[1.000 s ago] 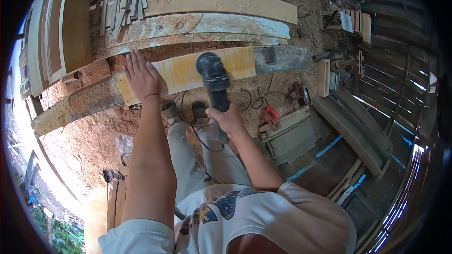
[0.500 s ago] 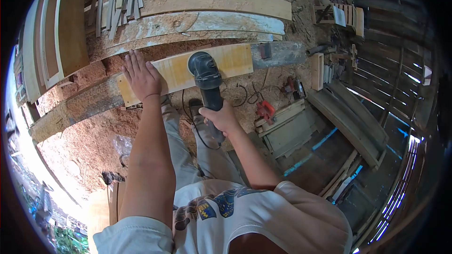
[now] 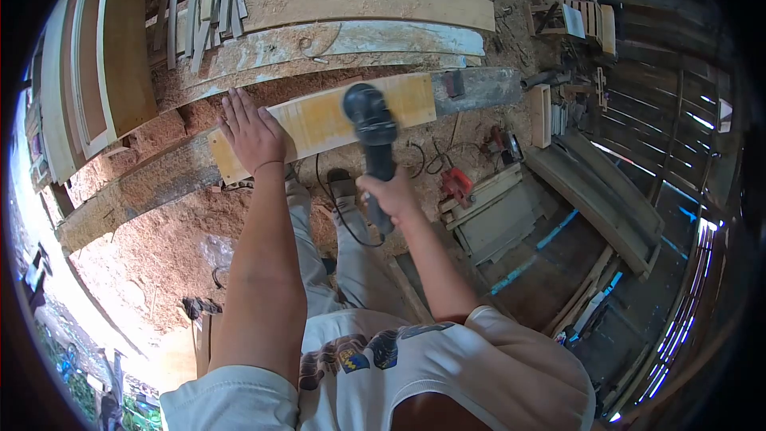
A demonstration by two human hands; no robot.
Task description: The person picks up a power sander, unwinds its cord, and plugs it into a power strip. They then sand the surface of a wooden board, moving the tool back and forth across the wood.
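A yellowish wooden board [image 3: 319,124] lies across a long rough beam [image 3: 152,179]. My left hand [image 3: 254,134] presses flat on the board's left part, fingers spread. My right hand [image 3: 391,195] grips the handle of a black power sander [image 3: 371,124], whose head rests on the board right of its middle. The sander's black cord [image 3: 339,215] hangs down past my legs.
Curved planks [image 3: 359,36] and thin slats [image 3: 199,8] lie beyond the beam, with a wooden frame [image 3: 104,56] at far left. Sawdust covers the ground. A red tool [image 3: 457,186], cables and stacked boards [image 3: 495,215] sit to the right.
The sander slid left along the board, then back right to about where it began. My left hand has stayed flat on the board.
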